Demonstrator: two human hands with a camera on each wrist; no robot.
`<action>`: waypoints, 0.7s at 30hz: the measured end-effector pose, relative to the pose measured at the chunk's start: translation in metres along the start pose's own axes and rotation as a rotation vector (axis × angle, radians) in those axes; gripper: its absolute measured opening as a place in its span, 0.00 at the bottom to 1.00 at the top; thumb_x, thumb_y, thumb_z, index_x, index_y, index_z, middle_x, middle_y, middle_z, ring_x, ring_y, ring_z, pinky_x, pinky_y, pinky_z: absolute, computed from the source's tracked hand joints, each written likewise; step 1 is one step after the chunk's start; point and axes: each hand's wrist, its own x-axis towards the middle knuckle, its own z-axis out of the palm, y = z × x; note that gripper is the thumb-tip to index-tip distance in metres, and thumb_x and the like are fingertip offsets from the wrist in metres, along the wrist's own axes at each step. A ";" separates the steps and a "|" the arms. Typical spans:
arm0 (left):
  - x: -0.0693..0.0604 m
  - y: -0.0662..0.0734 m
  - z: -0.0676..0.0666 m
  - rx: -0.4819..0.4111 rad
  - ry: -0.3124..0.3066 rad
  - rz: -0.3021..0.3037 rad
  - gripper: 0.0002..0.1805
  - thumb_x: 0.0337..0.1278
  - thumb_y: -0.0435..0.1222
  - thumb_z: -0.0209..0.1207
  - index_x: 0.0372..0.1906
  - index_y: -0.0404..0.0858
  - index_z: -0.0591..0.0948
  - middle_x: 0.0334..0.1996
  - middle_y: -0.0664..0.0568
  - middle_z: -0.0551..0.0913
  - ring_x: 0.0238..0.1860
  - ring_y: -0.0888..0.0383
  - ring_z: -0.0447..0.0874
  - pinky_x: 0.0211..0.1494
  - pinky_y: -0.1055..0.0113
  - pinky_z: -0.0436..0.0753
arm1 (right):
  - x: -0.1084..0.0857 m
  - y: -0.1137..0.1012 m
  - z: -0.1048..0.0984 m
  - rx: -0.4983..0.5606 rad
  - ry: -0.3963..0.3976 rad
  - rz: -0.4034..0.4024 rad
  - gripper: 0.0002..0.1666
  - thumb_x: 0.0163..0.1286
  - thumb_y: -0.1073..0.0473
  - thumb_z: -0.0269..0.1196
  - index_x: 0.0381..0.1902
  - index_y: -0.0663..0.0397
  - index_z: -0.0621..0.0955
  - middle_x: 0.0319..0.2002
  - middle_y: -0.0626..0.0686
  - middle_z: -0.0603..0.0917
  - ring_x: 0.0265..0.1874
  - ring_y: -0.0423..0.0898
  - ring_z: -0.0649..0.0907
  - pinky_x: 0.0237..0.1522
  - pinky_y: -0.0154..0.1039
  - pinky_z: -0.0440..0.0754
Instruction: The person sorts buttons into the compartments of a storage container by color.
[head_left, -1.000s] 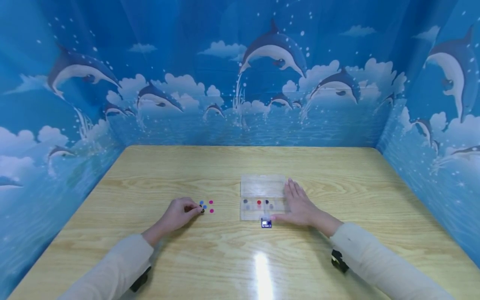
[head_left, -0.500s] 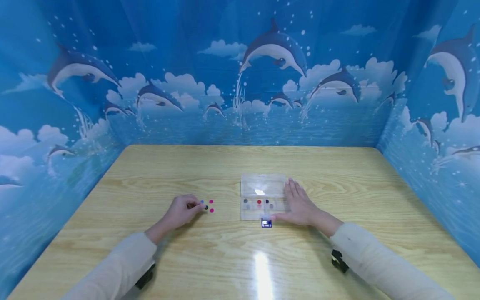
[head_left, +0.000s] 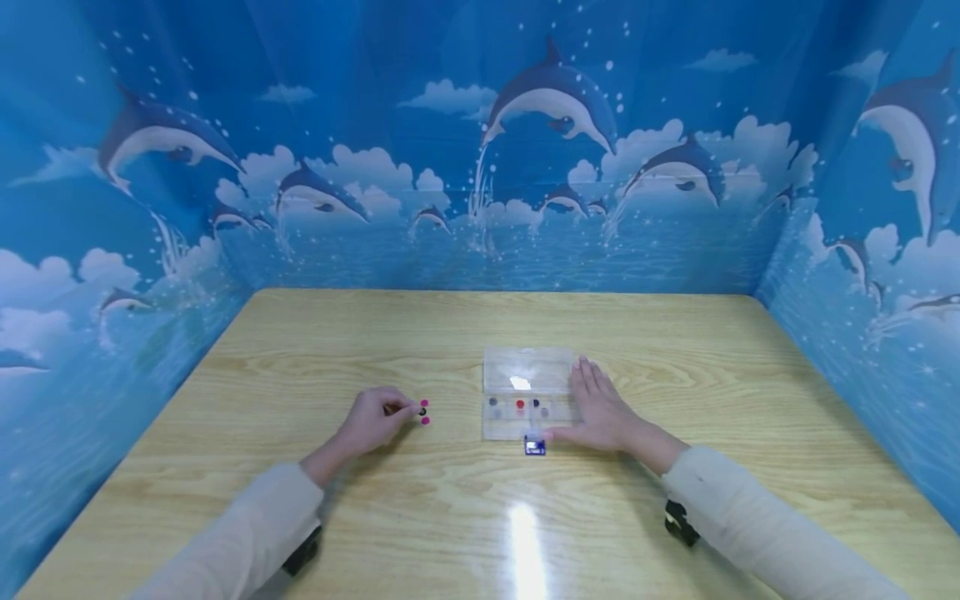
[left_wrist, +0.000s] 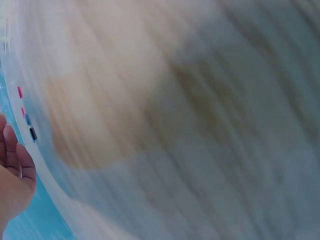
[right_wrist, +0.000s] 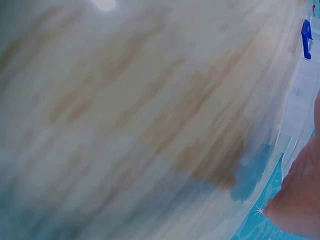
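Observation:
My left hand [head_left: 377, 419] is at the left of the table, thumb and index finger together at a small black round piece [head_left: 423, 412], which they appear to pinch. Pink discs [head_left: 424, 421] lie just beyond the fingertips. In the left wrist view, a blue piece [left_wrist: 27, 119] shows beside the black one, near the hand's edge. My right hand [head_left: 602, 415] rests with straight fingers along the right side of a clear plastic box [head_left: 495, 429], its thumb near the blue clasp [head_left: 534, 447]. The box's lid [head_left: 527, 367] is raised back. Red [head_left: 521, 404], grey and dark discs sit in the compartments.
The wood-grain table [head_left: 315, 333] reaches back to a blue dolphin-print curtain [head_left: 420, 133] that also hangs on both sides. A bright light reflection [head_left: 527, 542] lies on the tabletop near the front.
My left hand has moved a little to the right, and the black piece has shifted right with it. The blue discs have gone out of sight behind the fingers. My right hand stays put.

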 end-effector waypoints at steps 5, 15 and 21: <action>0.003 0.006 0.006 -0.013 -0.010 -0.019 0.04 0.50 0.29 0.63 0.27 0.30 0.85 0.23 0.46 0.82 0.23 0.68 0.71 0.26 0.77 0.73 | 0.001 0.001 0.001 -0.007 -0.001 0.002 0.68 0.55 0.27 0.57 0.69 0.75 0.45 0.71 0.72 0.39 0.71 0.67 0.43 0.71 0.57 0.44; 0.008 0.017 0.019 -0.040 -0.008 -0.019 0.04 0.51 0.29 0.62 0.27 0.31 0.85 0.24 0.45 0.83 0.23 0.67 0.73 0.27 0.77 0.74 | -0.001 -0.001 0.000 -0.027 0.009 -0.001 0.67 0.55 0.28 0.57 0.68 0.76 0.47 0.71 0.72 0.42 0.71 0.67 0.45 0.71 0.57 0.44; 0.013 0.021 0.026 -0.059 -0.012 -0.053 0.04 0.51 0.31 0.62 0.29 0.32 0.85 0.26 0.47 0.84 0.24 0.66 0.73 0.29 0.76 0.75 | 0.000 0.000 0.001 -0.036 0.013 0.001 0.66 0.55 0.29 0.58 0.68 0.76 0.47 0.71 0.72 0.42 0.71 0.67 0.45 0.71 0.57 0.45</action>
